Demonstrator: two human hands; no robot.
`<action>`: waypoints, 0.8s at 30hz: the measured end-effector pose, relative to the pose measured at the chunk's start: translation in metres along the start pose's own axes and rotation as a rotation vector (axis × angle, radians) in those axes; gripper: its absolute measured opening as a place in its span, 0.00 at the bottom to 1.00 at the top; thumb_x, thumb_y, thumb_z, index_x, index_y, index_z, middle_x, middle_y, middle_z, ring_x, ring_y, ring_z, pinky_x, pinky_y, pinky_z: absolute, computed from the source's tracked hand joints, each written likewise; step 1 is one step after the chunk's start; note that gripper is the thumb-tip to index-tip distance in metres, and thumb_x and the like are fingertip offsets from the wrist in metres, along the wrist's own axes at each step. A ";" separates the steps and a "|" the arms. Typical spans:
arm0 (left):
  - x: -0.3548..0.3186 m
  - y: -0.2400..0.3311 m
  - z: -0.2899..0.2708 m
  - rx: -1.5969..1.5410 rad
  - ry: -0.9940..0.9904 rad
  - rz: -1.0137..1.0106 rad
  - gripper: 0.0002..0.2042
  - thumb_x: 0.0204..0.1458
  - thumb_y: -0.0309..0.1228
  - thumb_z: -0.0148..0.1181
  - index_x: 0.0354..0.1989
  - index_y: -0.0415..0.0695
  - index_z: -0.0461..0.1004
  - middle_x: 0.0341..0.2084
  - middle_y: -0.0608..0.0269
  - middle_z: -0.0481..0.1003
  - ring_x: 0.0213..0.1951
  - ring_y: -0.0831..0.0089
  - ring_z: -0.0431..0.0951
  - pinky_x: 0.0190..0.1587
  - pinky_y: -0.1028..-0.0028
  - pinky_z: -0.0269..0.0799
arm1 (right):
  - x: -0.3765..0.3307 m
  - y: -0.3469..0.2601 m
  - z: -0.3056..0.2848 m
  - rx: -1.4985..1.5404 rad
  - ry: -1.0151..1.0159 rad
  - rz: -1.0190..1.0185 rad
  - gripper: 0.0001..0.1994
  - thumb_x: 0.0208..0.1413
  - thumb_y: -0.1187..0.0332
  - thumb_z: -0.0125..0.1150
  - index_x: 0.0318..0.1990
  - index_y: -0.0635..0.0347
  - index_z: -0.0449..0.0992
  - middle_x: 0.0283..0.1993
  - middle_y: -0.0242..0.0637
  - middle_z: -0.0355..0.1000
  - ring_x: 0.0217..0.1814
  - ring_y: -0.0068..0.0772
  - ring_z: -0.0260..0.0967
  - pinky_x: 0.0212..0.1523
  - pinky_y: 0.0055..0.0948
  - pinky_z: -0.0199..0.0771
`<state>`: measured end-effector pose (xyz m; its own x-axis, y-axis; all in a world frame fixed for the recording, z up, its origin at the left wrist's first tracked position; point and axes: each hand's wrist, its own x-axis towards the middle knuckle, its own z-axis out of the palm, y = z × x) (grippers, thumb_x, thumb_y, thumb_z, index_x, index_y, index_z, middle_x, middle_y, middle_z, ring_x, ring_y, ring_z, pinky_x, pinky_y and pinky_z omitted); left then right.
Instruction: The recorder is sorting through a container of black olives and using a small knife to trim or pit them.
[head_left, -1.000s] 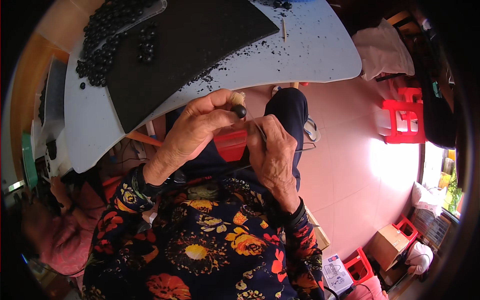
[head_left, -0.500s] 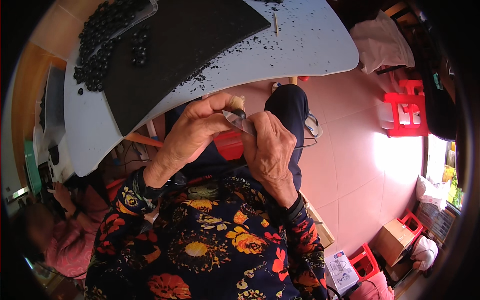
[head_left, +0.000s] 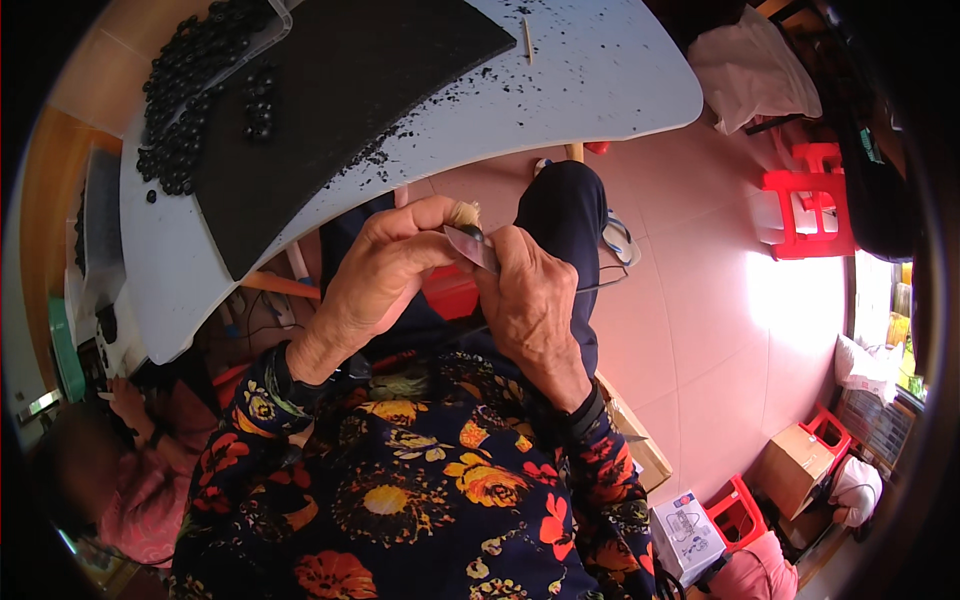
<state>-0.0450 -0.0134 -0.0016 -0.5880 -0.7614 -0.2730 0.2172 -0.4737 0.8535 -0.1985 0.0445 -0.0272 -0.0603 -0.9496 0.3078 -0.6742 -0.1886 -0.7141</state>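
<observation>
Left hand: the left hand (head_left: 385,275) is curling its fingers and pinching a small pale nut (head_left: 464,213) between thumb and fingertips, holding it off the table, just below the table's near edge and above the lap.
Right hand: the right hand (head_left: 530,305) is closing around a small knife (head_left: 472,247), gripping its handle inside the fist; the grey blade is pointing up and left, touching the nut.
Nut: it is sitting at the fingertips of both hands, its pale peeled top showing; its lower part is hidden by the fingers.
Table: the white table (head_left: 600,80) is carrying a black mat (head_left: 340,90) that is lying across its middle, reaching the near edge.
Dark nuts: a heap of dark nuts (head_left: 190,100) is lying near the far left corner, partly on the mat's left edge.
Crumbs: dark peelings (head_left: 400,145) are scattering along the mat's right edge.
Floor: a red stool (head_left: 810,200) is standing well apart on the pink floor (head_left: 700,330).
</observation>
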 end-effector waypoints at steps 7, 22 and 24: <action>-0.004 0.004 -0.001 0.121 -0.085 -0.044 0.12 0.51 0.27 0.52 0.42 0.34 0.71 0.36 0.64 0.70 0.37 0.78 0.67 0.44 0.77 0.64 | -0.018 0.045 0.007 -0.225 -0.163 0.447 0.08 0.54 0.67 0.52 0.28 0.61 0.68 0.25 0.49 0.72 0.28 0.55 0.71 0.26 0.44 0.70; 0.003 -0.003 -0.004 0.114 -0.129 -0.086 0.14 0.56 0.26 0.52 0.49 0.33 0.68 0.40 0.67 0.72 0.42 0.81 0.72 0.50 0.79 0.69 | -0.011 -0.002 -0.005 1.109 0.013 0.516 0.11 0.64 0.61 0.47 0.34 0.59 0.66 0.19 0.20 0.54 0.17 0.10 0.45 0.17 0.14 0.45; 0.004 -0.002 0.004 0.078 -0.085 -0.050 0.13 0.56 0.27 0.53 0.48 0.34 0.68 0.41 0.67 0.72 0.41 0.82 0.72 0.49 0.80 0.69 | -0.011 -0.002 -0.004 1.050 0.005 0.494 0.08 0.62 0.67 0.51 0.33 0.62 0.67 0.23 0.24 0.64 0.24 0.10 0.54 0.24 0.14 0.55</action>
<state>-0.0508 -0.0139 -0.0023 -0.6615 -0.6955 -0.2805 0.1263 -0.4720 0.8725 -0.1997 0.0563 -0.0265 -0.1507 -0.9772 -0.1496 0.3661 0.0854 -0.9267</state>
